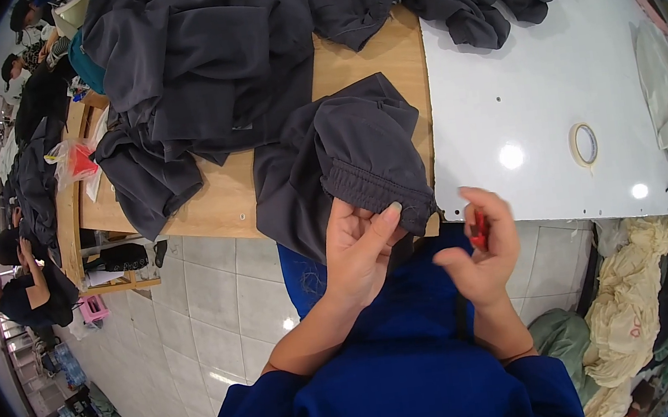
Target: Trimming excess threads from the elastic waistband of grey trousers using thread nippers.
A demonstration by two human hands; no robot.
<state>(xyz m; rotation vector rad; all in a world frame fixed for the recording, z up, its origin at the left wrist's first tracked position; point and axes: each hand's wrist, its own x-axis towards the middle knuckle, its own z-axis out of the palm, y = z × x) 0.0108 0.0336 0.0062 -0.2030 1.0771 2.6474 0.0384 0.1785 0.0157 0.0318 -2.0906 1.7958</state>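
A dark grey garment point(366, 126) lies bunched at the table's near edge, its gathered elastic band point(368, 185) turned toward me. My left hand point(356, 259) pinches that band between thumb and fingers, close to its right end. Just to the right, apart from the cloth, my right hand point(484, 261) is raised with its fingers curled round a small red tool point(479, 231). Most of the tool is hidden in the palm, so its exact kind does not show. The right thumb sticks out toward the left hand.
Piles of dark grey garments point(202, 67) cover the wooden table point(350, 62) and the back of the adjoining white table point(535, 95). A tape roll point(584, 144) sits on the white top. Cream cloth point(629, 307) is heaped at lower right. Other people point(16, 277) are at far left.
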